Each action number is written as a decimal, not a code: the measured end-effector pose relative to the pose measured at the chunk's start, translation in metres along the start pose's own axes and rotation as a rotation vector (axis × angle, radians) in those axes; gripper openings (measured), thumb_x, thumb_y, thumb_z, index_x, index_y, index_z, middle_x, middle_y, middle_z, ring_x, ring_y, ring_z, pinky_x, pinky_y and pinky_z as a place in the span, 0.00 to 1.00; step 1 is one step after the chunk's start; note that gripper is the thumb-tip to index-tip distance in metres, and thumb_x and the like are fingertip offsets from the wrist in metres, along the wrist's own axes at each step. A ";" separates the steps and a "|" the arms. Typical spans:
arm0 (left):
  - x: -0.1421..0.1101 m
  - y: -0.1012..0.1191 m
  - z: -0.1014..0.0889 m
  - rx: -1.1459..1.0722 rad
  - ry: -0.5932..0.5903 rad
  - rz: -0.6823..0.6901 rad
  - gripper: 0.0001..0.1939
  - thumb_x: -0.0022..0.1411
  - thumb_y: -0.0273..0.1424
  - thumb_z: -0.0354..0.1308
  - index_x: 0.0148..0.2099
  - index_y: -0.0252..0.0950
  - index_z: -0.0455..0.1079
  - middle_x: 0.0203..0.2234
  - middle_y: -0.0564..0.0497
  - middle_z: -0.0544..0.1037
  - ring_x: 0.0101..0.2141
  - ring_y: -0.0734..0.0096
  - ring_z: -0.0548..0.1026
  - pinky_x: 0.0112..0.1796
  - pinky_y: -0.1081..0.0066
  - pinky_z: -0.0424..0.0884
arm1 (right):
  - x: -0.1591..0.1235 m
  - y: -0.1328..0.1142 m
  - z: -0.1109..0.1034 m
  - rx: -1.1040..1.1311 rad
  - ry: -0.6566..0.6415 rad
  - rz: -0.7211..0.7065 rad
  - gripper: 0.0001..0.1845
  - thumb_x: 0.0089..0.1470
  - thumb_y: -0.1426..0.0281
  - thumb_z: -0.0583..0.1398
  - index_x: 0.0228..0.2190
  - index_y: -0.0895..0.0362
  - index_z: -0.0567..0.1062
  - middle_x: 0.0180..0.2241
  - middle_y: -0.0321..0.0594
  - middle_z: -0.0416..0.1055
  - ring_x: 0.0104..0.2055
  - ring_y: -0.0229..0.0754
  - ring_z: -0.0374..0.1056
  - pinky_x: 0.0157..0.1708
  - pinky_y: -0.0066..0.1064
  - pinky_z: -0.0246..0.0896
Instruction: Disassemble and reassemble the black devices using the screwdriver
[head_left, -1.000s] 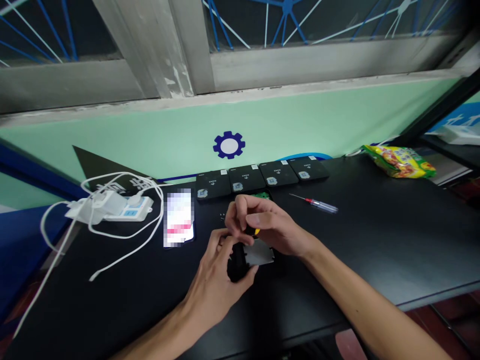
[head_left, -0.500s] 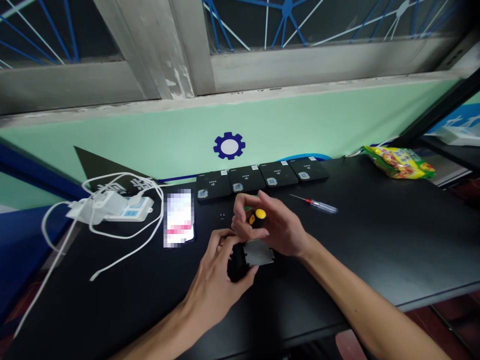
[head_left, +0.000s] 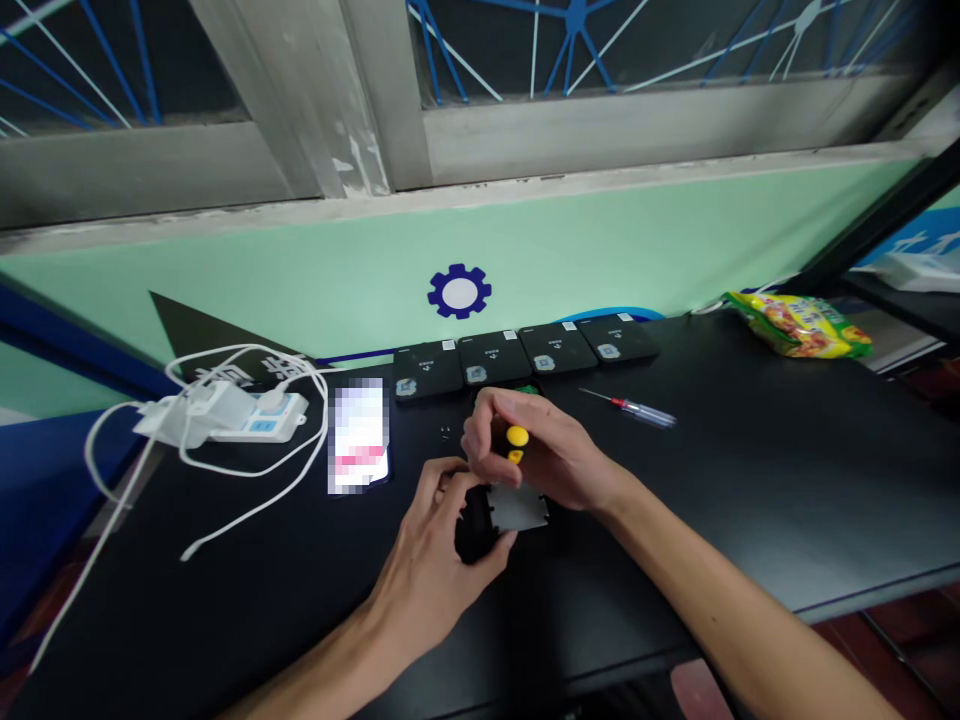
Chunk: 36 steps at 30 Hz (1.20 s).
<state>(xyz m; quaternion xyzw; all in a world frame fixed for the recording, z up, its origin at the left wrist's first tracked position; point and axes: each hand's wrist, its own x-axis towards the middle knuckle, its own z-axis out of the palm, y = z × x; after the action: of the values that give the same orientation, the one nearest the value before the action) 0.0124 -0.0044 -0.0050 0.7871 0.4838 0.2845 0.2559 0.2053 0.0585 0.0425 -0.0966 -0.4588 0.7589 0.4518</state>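
Observation:
My left hand (head_left: 439,560) grips a small black device (head_left: 472,525) with a grey metal plate (head_left: 519,507) on the black table (head_left: 750,500). Just above it, my right hand (head_left: 540,450) is closed around a short screwdriver with a yellow cap (head_left: 517,437), held upright over the plate. Its tip is hidden by my fingers. A bit of green circuit board (head_left: 528,390) shows behind my right hand.
Several black flat devices (head_left: 525,355) lie in a row at the wall. A red-handled screwdriver (head_left: 637,408) lies to the right, a phone (head_left: 358,435) and a white power strip with cables (head_left: 225,415) to the left. A yellow snack bag (head_left: 799,322) sits far right. Tiny screws (head_left: 445,432) lie near the phone.
My right hand has turned the yellow-capped screwdriver, exposing its cap, then lowered it slightly toward the plate. The left hand and device have stayed put.

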 end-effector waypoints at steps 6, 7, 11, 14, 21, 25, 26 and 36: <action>0.000 0.001 -0.001 0.014 -0.018 -0.014 0.28 0.65 0.27 0.70 0.64 0.51 0.71 0.53 0.49 0.68 0.44 0.62 0.77 0.47 0.57 0.82 | -0.002 -0.001 0.002 0.117 -0.033 0.036 0.18 0.75 0.57 0.53 0.39 0.55 0.74 0.20 0.27 0.53 0.25 0.40 0.49 0.35 0.34 0.61; 0.000 0.001 -0.001 0.015 -0.023 -0.016 0.29 0.65 0.27 0.70 0.65 0.51 0.70 0.53 0.49 0.68 0.44 0.62 0.77 0.47 0.56 0.82 | -0.001 -0.001 0.002 0.133 -0.044 0.031 0.14 0.72 0.58 0.55 0.39 0.54 0.72 0.20 0.27 0.54 0.25 0.40 0.49 0.35 0.34 0.61; 0.000 0.000 -0.001 -0.008 -0.026 -0.013 0.27 0.67 0.28 0.69 0.64 0.52 0.69 0.55 0.49 0.68 0.46 0.60 0.76 0.50 0.53 0.82 | 0.000 0.000 -0.001 0.109 -0.050 0.018 0.09 0.67 0.63 0.60 0.35 0.53 0.69 0.22 0.30 0.58 0.26 0.40 0.50 0.34 0.33 0.59; 0.000 0.000 -0.001 -0.012 -0.016 -0.015 0.27 0.67 0.29 0.69 0.64 0.50 0.67 0.55 0.48 0.68 0.48 0.59 0.77 0.50 0.52 0.83 | 0.002 0.001 -0.003 0.013 -0.028 -0.007 0.17 0.69 0.61 0.59 0.30 0.56 0.74 0.30 0.38 0.66 0.29 0.41 0.57 0.35 0.34 0.59; -0.001 0.002 -0.002 -0.004 -0.018 -0.005 0.27 0.66 0.27 0.69 0.63 0.52 0.69 0.55 0.49 0.68 0.48 0.60 0.77 0.51 0.54 0.82 | 0.002 0.001 0.001 -0.019 0.008 -0.040 0.24 0.76 0.59 0.56 0.32 0.58 0.79 0.32 0.38 0.68 0.26 0.37 0.56 0.32 0.33 0.61; 0.000 0.003 -0.003 -0.001 -0.019 -0.016 0.27 0.66 0.28 0.69 0.64 0.52 0.70 0.55 0.49 0.69 0.47 0.61 0.78 0.49 0.57 0.83 | 0.001 0.002 0.003 0.044 -0.005 0.014 0.26 0.78 0.54 0.51 0.36 0.56 0.77 0.20 0.28 0.56 0.22 0.38 0.45 0.32 0.33 0.60; 0.000 0.003 -0.003 -0.002 -0.018 -0.020 0.28 0.66 0.28 0.70 0.64 0.52 0.70 0.55 0.49 0.69 0.47 0.60 0.78 0.49 0.56 0.83 | 0.001 0.002 0.003 0.056 0.001 0.020 0.26 0.78 0.52 0.51 0.37 0.56 0.76 0.20 0.27 0.54 0.23 0.38 0.45 0.32 0.32 0.59; -0.001 -0.001 0.000 0.018 0.006 0.003 0.26 0.66 0.29 0.70 0.63 0.49 0.69 0.54 0.49 0.70 0.45 0.61 0.78 0.47 0.57 0.83 | 0.002 0.002 0.001 0.029 0.015 -0.022 0.14 0.69 0.60 0.62 0.33 0.55 0.71 0.29 0.36 0.67 0.29 0.40 0.58 0.33 0.32 0.58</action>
<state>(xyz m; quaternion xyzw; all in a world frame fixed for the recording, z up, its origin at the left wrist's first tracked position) 0.0115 -0.0053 -0.0061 0.7892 0.4861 0.2827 0.2470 0.2023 0.0595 0.0421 -0.0907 -0.4452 0.7597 0.4652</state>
